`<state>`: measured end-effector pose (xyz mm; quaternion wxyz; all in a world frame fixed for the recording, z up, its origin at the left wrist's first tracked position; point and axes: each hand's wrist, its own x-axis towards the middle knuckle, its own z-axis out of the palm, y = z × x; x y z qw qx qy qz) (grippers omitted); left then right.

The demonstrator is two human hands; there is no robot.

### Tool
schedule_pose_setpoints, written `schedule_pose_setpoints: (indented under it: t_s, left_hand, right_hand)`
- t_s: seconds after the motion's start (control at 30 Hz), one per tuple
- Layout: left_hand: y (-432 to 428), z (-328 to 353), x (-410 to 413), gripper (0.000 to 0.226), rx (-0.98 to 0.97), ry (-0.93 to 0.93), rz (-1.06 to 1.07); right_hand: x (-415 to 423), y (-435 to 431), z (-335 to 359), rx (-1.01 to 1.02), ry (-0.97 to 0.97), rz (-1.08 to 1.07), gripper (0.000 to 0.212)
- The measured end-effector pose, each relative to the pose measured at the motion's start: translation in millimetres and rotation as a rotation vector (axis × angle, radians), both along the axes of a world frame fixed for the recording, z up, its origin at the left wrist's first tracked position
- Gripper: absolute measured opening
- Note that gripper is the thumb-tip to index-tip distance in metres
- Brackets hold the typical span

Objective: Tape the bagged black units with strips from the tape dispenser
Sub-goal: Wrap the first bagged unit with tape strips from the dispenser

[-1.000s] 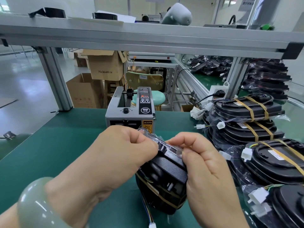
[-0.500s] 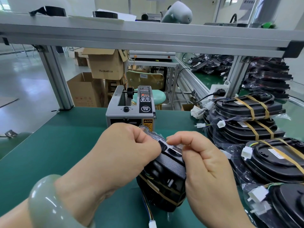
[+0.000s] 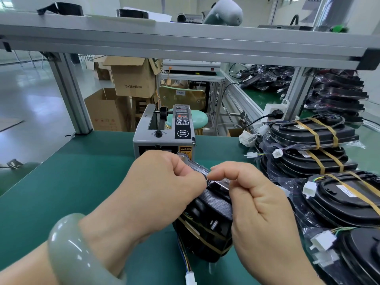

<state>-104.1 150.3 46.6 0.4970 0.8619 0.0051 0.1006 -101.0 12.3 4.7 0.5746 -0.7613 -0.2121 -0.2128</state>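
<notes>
A bagged black unit (image 3: 207,227) stands on edge on the green mat between my hands, with tan tape strips across its lower part and a wire with a white plug hanging below. My left hand (image 3: 156,192) grips the clear bag's folded top from the left. My right hand (image 3: 255,204) pinches the same fold from the right, fingertips almost meeting the left thumb. The grey tape dispenser (image 3: 164,132) stands just behind my hands.
Several taped, bagged black units (image 3: 314,132) are stacked at the right, reaching to the near right corner. An aluminium frame post (image 3: 70,93) rises at the left, a shelf rail crosses overhead. Cardboard boxes (image 3: 133,79) and a green stool stand beyond the bench.
The hands have shifted slightly upward on the bag fold and the right fingertips have closed toward the left thumb. The unit stays in place.
</notes>
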Motion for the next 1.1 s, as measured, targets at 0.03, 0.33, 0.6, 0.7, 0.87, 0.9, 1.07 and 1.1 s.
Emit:
schedule_pose_setpoints:
  t_s: [0.03,0.33,0.6,0.7,0.87,0.9,1.07,1.1]
  left_hand:
    - [-0.2,-0.3,0.2,0.013,-0.005,-0.002,0.002]
    - [0.1,-5.4,3.6,0.008,-0.014,-0.005,0.023]
    - [7.8,-16.1,12.9,0.044,-0.233,-0.025,0.072]
    - [2.0,-24.3,13.3,0.060,-0.195,-0.022,0.096]
    - [1.9,-31.2,22.3,0.039,-0.287,-0.008,0.060]
    - [2.9,-31.1,24.4,0.022,-0.271,-0.034,0.061]
    - [5.9,-26.7,26.1,0.015,-0.231,-0.023,0.007]
    - [6.2,-27.3,25.5,0.032,-0.186,-0.029,-0.027]
  right_hand:
    - [0.6,-0.2,0.3,-0.017,-0.022,0.008,0.040]
    - [7.8,-4.2,0.7,-0.190,-0.158,-0.057,0.036]
    - [9.9,-2.6,-1.8,-0.185,-0.210,-0.082,0.035]
    - [9.8,-2.9,-1.4,-0.195,-0.206,-0.105,0.033]
    - [8.7,-4.6,-2.8,-0.172,-0.143,-0.153,0.025]
    - [8.7,-4.9,-3.3,-0.176,-0.124,-0.157,0.024]
    - [8.9,-6.6,-4.0,-0.184,-0.073,-0.171,0.023]
    - [9.0,-7.0,-4.0,-0.183,-0.073,-0.169,0.022]
